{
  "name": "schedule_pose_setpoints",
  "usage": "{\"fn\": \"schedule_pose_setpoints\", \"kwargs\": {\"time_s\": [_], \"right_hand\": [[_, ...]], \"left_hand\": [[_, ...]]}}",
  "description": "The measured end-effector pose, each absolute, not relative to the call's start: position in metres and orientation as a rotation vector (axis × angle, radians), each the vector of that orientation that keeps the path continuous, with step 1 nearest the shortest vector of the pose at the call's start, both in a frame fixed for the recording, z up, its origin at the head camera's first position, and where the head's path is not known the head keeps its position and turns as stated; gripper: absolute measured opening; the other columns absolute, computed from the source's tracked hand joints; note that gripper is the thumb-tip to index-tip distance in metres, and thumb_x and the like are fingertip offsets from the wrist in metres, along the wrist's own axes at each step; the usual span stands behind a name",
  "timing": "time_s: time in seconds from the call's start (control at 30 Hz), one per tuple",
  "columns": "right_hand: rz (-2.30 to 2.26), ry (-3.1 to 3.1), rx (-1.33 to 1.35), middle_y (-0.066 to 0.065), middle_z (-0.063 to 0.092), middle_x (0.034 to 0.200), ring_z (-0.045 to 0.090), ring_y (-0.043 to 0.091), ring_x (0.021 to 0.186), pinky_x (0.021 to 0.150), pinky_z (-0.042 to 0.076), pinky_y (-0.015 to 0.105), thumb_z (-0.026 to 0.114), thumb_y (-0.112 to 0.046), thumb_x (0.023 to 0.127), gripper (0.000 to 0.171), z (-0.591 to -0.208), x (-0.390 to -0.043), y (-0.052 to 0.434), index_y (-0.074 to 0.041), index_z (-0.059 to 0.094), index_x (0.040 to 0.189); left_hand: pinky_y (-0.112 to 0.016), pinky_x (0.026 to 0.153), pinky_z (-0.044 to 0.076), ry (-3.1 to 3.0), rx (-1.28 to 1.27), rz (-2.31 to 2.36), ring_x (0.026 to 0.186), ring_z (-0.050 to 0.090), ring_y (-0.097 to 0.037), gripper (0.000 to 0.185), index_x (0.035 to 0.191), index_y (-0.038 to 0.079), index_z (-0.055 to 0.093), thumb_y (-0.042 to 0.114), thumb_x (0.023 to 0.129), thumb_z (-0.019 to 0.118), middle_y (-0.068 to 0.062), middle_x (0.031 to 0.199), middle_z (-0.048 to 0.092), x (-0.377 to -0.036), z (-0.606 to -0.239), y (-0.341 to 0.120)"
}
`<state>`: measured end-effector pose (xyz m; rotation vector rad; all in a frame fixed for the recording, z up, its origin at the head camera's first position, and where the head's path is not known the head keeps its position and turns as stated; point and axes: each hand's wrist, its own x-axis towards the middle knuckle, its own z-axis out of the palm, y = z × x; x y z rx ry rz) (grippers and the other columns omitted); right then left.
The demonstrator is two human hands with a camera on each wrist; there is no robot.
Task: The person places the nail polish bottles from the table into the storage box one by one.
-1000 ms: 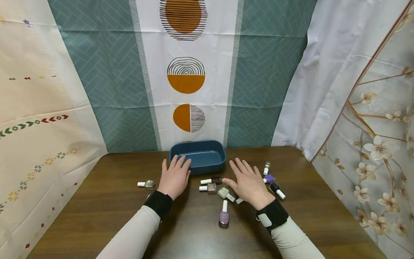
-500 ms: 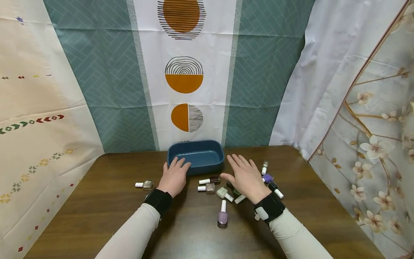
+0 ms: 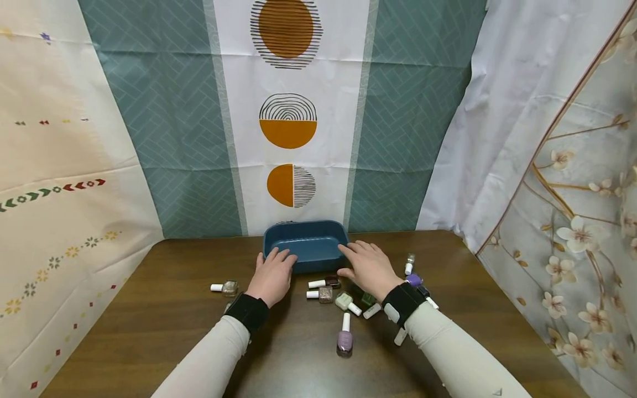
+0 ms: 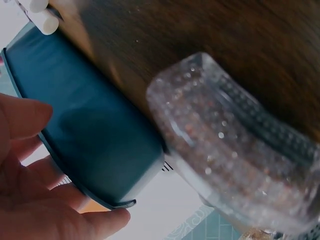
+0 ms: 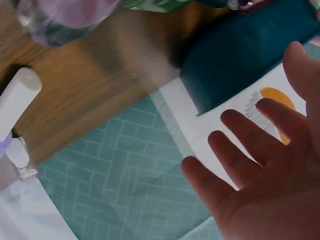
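A dark blue rectangular tub (image 3: 318,266) stands at the back of the table. My left hand (image 3: 271,279) is at its front left side, fingers relaxed and spread. In the left wrist view, that hand (image 4: 45,205) has fingertips by the tub's rim; whether they touch it I cannot tell. My right hand (image 3: 369,271) is at the tub's right end, fingers loosely extended. The right wrist view has this hand (image 5: 270,165) holding nothing, with the tub (image 5: 240,60) beyond. Nail polish bottles lie below and between the hands: dark red (image 3: 332,282), glittery (image 3: 325,294), pale green (image 3: 343,300).
A mauve nail polish bottle (image 3: 344,344) lies nearest the front. Dark green (image 3: 368,299), purple (image 3: 413,279) and gold-toned (image 3: 410,260) bottles lie on the right, partly behind my right arm. Another glittery bottle (image 3: 230,288) lies at left. Patterned cloth (image 3: 293,127) hangs behind the table.
My right hand has moved left to the right end of the tub, and its fingers have drawn together. My left hand stays nearly in place. The head view has shifted slightly.
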<state>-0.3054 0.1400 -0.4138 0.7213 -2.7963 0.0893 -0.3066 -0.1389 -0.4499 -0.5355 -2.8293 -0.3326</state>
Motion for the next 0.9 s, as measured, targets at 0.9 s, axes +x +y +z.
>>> {"fn": "schedule_pose_setpoints", "kwargs": {"time_s": [0.9], "right_hand": [[0.220, -2.627, 0.839, 0.001, 0.078, 0.091, 0.072, 0.024, 0.094, 0.086, 0.061, 0.043, 0.084, -0.018, 0.100, 0.006, -0.429, -0.319, 0.137, -0.013, 0.087, 0.099]], "left_hand": [[-0.077, 0.124, 0.025, -2.822, -0.633, -0.373, 0.155, 0.044, -0.047, 0.043, 0.148, 0.008, 0.068, 0.018, 0.107, 0.075, -0.020, 0.157, 0.060, -0.294, -0.447, -0.129]]}}
